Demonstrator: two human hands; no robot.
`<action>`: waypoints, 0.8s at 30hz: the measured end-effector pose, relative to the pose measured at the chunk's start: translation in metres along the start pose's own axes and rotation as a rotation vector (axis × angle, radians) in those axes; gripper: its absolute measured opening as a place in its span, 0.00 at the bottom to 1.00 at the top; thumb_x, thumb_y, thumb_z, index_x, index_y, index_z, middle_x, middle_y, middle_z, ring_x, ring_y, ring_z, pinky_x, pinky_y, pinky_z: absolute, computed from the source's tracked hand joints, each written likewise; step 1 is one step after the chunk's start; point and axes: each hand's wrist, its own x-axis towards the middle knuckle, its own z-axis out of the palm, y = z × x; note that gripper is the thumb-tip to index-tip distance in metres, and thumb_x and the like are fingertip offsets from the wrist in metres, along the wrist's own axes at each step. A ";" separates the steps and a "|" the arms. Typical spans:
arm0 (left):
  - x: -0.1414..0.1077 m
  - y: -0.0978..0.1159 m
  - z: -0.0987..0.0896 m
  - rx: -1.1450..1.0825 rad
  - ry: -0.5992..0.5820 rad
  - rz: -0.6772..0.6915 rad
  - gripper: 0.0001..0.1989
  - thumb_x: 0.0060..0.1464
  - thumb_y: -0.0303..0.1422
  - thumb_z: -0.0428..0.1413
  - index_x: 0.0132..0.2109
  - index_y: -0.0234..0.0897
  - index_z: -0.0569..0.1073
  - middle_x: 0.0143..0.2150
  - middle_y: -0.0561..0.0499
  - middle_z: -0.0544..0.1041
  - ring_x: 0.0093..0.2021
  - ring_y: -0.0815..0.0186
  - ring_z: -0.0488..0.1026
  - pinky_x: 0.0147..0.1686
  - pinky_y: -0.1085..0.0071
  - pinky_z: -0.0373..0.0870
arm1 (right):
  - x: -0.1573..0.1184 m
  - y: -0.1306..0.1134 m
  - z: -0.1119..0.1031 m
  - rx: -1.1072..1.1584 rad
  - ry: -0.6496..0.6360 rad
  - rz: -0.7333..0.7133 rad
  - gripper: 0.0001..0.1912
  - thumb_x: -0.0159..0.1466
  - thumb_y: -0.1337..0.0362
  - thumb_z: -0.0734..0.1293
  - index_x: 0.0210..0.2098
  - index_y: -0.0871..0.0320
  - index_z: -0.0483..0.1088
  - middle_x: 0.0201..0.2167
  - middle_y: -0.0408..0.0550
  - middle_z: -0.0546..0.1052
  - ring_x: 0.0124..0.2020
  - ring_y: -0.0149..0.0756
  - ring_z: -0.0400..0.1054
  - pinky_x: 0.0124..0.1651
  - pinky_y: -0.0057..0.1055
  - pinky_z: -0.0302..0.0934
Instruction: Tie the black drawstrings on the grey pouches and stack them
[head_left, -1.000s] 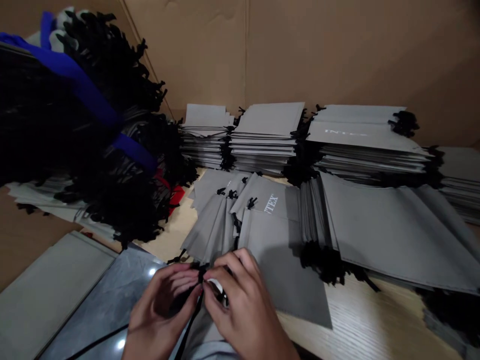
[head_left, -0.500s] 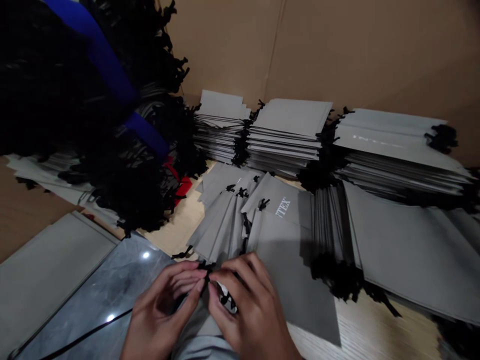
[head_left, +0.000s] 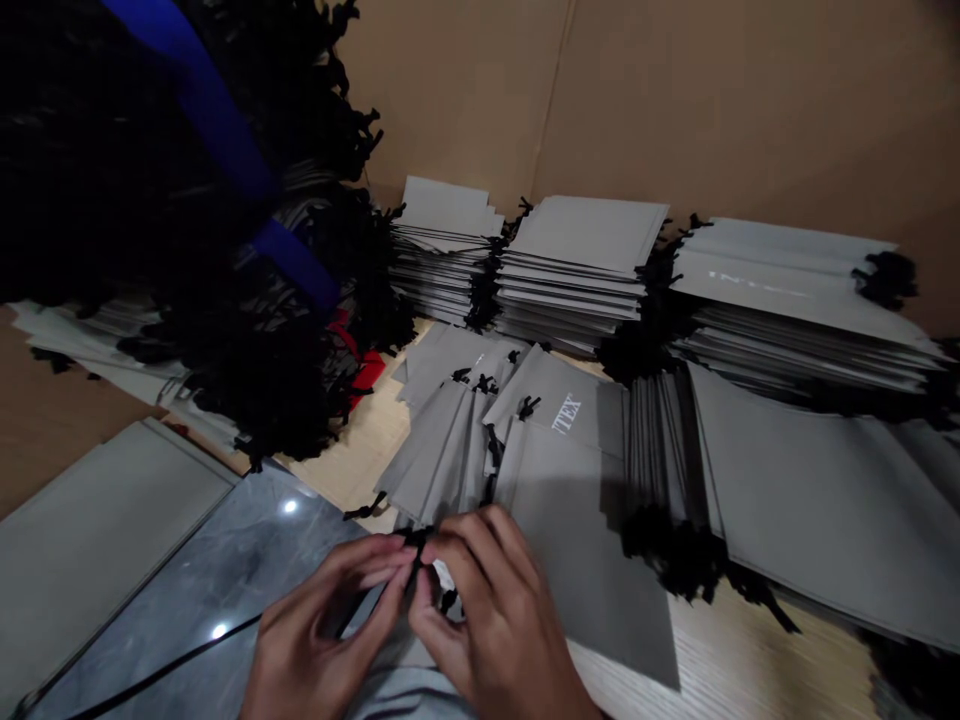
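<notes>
The left hand (head_left: 337, 610) has its thumb and fingertips brought together on a short black cord (head_left: 417, 538), and the right hand (head_left: 491, 605) pinches at the same spot from the other side, its thumb and forefinger nearly meeting on it. The cord sits between the 2 sets of fingertips, low in the middle of the view, just beyond the wearer's lap; a tip grip suits something this thin and soft, and 2 hands facing each other can steady it from both sides. The exact form of the cord there is hidden by the fingers

Just beyond the hands, loose grey pouches (head_left: 431, 460) lie overlapping on the wooden counter (head_left: 750, 640), probably left close so that they are within easy reach. Beside them a pouch with white lettering (head_left: 562, 500) lies flat, partly in shadow. Farther back, 3 stacks of pouches (head_left: 577, 250) stand in a row near a cardboard wall (head_left: 675, 100), their black cord ends bunched at the sides, which likely lets the fabric lie flatter. To the right, a leaning batch of pouches (head_left: 795, 480) rests in front of the row. At left, a blue strap (head_left: 300, 265) crosses a big dark bundle, presumably to keep it together
</notes>
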 end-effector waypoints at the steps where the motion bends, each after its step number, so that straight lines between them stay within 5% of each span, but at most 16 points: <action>1: 0.001 -0.001 -0.001 0.012 -0.002 0.001 0.09 0.55 0.35 0.72 0.44 0.48 0.85 0.46 0.52 0.88 0.43 0.55 0.88 0.49 0.68 0.87 | 0.000 -0.001 0.000 -0.004 -0.004 -0.002 0.11 0.67 0.75 0.67 0.47 0.57 0.69 0.41 0.51 0.75 0.42 0.45 0.67 0.46 0.42 0.67; 8: 0.022 0.011 -0.012 0.048 -0.167 0.026 0.21 0.56 0.36 0.72 0.56 0.48 0.82 0.42 0.50 0.89 0.41 0.55 0.88 0.48 0.67 0.86 | 0.002 -0.001 -0.004 0.023 -0.006 -0.008 0.13 0.64 0.76 0.67 0.45 0.56 0.68 0.41 0.49 0.75 0.42 0.44 0.67 0.44 0.41 0.66; 14: 0.047 0.026 -0.027 0.159 -0.471 0.111 0.22 0.60 0.33 0.68 0.60 0.48 0.80 0.42 0.50 0.88 0.40 0.58 0.86 0.46 0.69 0.83 | 0.001 0.000 -0.007 0.041 -0.063 0.003 0.14 0.63 0.76 0.67 0.46 0.54 0.69 0.43 0.48 0.77 0.43 0.45 0.68 0.44 0.41 0.66; 20: 0.064 0.038 -0.032 0.282 -0.695 0.134 0.05 0.65 0.32 0.62 0.47 0.45 0.79 0.38 0.53 0.83 0.35 0.64 0.80 0.35 0.75 0.77 | 0.001 0.001 -0.009 0.070 -0.076 -0.011 0.17 0.62 0.76 0.68 0.48 0.54 0.70 0.45 0.47 0.78 0.43 0.44 0.69 0.46 0.41 0.66; 24: 0.069 0.049 -0.030 0.244 -0.713 0.091 0.06 0.56 0.26 0.64 0.38 0.43 0.79 0.32 0.55 0.80 0.32 0.65 0.76 0.23 0.78 0.65 | 0.002 0.000 -0.013 0.112 -0.105 -0.004 0.17 0.62 0.77 0.69 0.47 0.54 0.70 0.44 0.45 0.78 0.44 0.43 0.68 0.45 0.41 0.66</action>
